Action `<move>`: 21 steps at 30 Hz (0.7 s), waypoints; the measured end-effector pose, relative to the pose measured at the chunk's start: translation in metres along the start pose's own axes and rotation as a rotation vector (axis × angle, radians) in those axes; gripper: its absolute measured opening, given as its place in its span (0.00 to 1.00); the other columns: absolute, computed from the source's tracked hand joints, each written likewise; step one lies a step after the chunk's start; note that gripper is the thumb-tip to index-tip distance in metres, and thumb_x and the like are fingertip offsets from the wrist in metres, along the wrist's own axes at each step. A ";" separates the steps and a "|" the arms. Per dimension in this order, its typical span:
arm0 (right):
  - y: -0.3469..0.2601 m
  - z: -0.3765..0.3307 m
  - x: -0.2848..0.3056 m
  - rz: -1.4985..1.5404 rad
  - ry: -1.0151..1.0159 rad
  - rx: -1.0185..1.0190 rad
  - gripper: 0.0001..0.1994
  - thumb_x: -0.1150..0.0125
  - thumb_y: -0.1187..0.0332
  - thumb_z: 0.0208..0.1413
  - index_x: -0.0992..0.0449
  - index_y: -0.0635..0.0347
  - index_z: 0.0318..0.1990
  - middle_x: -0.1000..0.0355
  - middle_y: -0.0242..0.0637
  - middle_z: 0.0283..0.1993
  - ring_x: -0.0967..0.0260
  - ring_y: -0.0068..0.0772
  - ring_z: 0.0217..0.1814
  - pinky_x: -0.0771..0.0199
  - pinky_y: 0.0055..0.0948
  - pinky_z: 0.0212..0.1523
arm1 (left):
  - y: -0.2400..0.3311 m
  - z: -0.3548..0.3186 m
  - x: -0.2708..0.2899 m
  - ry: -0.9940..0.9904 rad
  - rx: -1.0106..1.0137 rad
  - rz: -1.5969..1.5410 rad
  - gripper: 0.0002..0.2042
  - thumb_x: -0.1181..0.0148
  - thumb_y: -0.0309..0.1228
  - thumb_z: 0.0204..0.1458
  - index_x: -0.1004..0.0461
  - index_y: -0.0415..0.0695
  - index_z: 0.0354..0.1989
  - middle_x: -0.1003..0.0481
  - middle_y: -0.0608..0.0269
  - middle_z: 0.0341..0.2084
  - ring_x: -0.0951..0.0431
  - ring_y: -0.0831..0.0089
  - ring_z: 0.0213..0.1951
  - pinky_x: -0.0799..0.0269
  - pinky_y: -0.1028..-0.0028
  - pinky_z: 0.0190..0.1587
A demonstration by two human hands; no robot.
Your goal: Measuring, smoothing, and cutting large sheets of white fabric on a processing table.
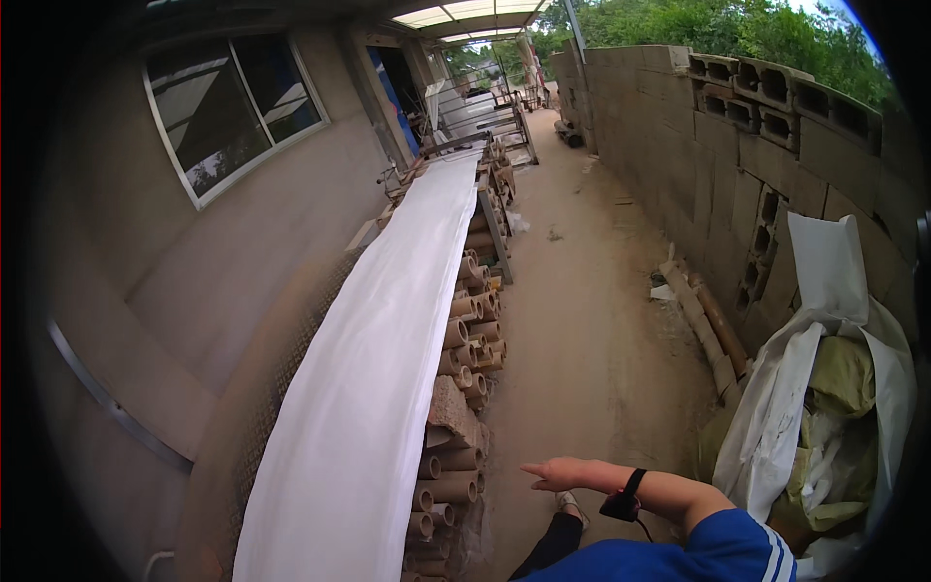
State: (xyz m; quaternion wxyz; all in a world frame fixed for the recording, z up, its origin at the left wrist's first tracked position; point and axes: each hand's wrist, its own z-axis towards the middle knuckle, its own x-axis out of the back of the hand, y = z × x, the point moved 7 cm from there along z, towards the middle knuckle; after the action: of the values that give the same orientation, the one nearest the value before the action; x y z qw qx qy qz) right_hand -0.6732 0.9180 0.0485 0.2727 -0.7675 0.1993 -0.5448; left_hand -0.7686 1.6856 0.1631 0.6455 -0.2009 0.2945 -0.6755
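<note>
Item, far left: rendered wall with a sliding window (pixel 233 107); detail dim toward the dark rim.

Item, left of centre: long white sheet (pixel 378 359), laid flat along a raised surface and running away toward the far end of the yard; its near end is cut off by the lower edge.

Item, beneath and beside it: stacked cardboard tubes (pixel 465 339), ends outward.

Item, centre: bare dirt floor (pixel 582 320).

Item, lower centre: right hand (pixel 558 474), empty, fingers extended flat toward the sheet, near the tubes, touching nothing. Judgement: reaching the sheet's edge calls for stepping closer and avoiding the tube ends.

Item, right: block wall (pixel 718 155); white sack (pixel 824 388) of crumpled material.

Left hand: not visible.
</note>
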 end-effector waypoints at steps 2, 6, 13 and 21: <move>0.095 -0.010 0.046 -0.093 0.102 -0.178 0.23 0.49 0.57 0.57 0.39 0.54 0.57 0.27 0.50 0.42 0.29 0.54 0.45 0.29 0.48 0.42 | 0.090 0.155 0.142 -0.699 0.073 -1.168 0.26 0.49 0.47 0.53 0.30 0.33 0.49 0.27 0.47 0.43 0.26 0.51 0.45 0.29 0.55 0.42; 0.238 -0.062 0.089 -0.301 0.053 -0.607 0.15 0.49 0.58 0.56 0.30 0.57 0.44 0.26 0.46 0.41 0.27 0.48 0.43 0.26 0.45 0.39 | 0.215 0.341 0.414 -0.644 -0.175 -1.722 0.24 0.43 0.30 0.49 0.36 0.34 0.55 0.40 0.41 0.58 0.39 0.48 0.59 0.44 0.58 0.59; 0.412 -0.173 0.062 0.070 0.025 -0.910 0.19 0.49 0.55 0.53 0.26 0.55 0.47 0.27 0.44 0.46 0.29 0.46 0.50 0.28 0.41 0.48 | 0.318 0.500 0.902 -0.066 -0.865 -2.213 0.22 0.45 0.39 0.52 0.33 0.40 0.53 0.35 0.47 0.55 0.36 0.54 0.57 0.45 0.48 0.56; 0.652 -0.062 0.138 0.096 0.364 -0.786 0.19 0.50 0.57 0.54 0.26 0.58 0.49 0.27 0.45 0.49 0.30 0.44 0.51 0.30 0.38 0.51 | 0.483 0.548 1.125 -0.306 -0.978 -2.117 0.24 0.49 0.43 0.55 0.36 0.40 0.55 0.33 0.49 0.54 0.34 0.53 0.55 0.40 0.57 0.57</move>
State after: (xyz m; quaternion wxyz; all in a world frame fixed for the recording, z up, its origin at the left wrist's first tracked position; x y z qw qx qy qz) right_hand -0.6929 0.3190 -0.2499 -0.0545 -0.6943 0.4719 -0.5407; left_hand -0.1445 0.4990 0.1323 -0.3549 -0.6507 0.1280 -0.6590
